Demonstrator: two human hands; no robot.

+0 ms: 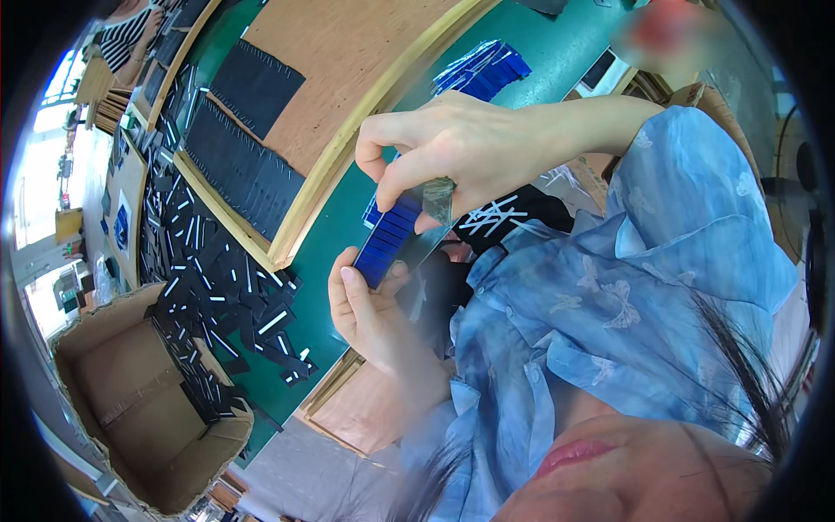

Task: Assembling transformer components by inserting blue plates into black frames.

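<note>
In front of my chest I hold a narrow, shiny blue strip [387,239] crossed by dark lines; it may be a stack of small pieces. Its lower end is pinched between thumb and fingers of my left hand [370,313]. My right hand [444,143] reaches over from the right, its fingers bent and closed at the strip's upper end. A small piece of clear, greenish film [439,200] shows beneath my right palm; I cannot tell whether it is gripped. A bundle of similar blue strips [487,74] lies on the green tabletop [330,213] beyond my right hand.
A wood-edged board [348,78] carries black ribbed sheets [239,165]. Left of it spread many black pieces with white strips [213,278]. A cardboard box [130,374] stands lower left. White sticks [491,217] lie on black cloth near my lap. Another person [130,39] is far left.
</note>
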